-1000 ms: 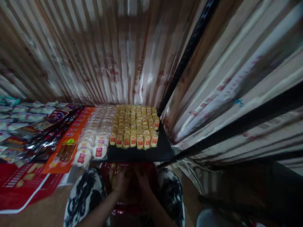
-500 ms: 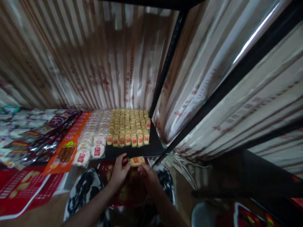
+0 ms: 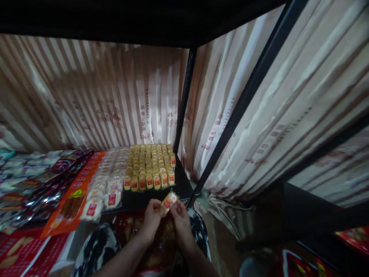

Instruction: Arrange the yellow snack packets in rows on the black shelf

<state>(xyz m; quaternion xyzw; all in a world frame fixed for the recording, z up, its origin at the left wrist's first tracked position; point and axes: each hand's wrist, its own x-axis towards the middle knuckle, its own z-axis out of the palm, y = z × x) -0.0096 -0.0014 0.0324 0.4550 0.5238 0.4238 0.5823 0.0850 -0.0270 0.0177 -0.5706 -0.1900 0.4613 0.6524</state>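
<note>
A small yellow wrapped snack cake (image 3: 169, 201) with a red and orange label is held tilted between both hands, just in front of the shelf edge. My left hand (image 3: 153, 217) pinches its lower left end. On its right side, the fingers of my right hand (image 3: 180, 218) are closed, thumb on the wrapper. Beyond the hands, rows of matching yellow snack cakes (image 3: 149, 181) stand on the black shelf (image 3: 131, 202). Under my hands, between my knees, lies a red bag (image 3: 129, 225) with similar-looking packets, partly hidden by my forearms.
Left of the yellow rows lie round white packets (image 3: 112, 198), an orange snack packet (image 3: 67, 207) and dark shiny packets (image 3: 34, 200). A slanting black post (image 3: 225, 140) rises at the right, near striped sheeting (image 3: 259, 142). A dark shelf hangs overhead.
The held snack cake has turned from lying level to tilted, its label now facing up. My left fingers have closed onto it. The view has shifted, showing more of the overhead shelf.
</note>
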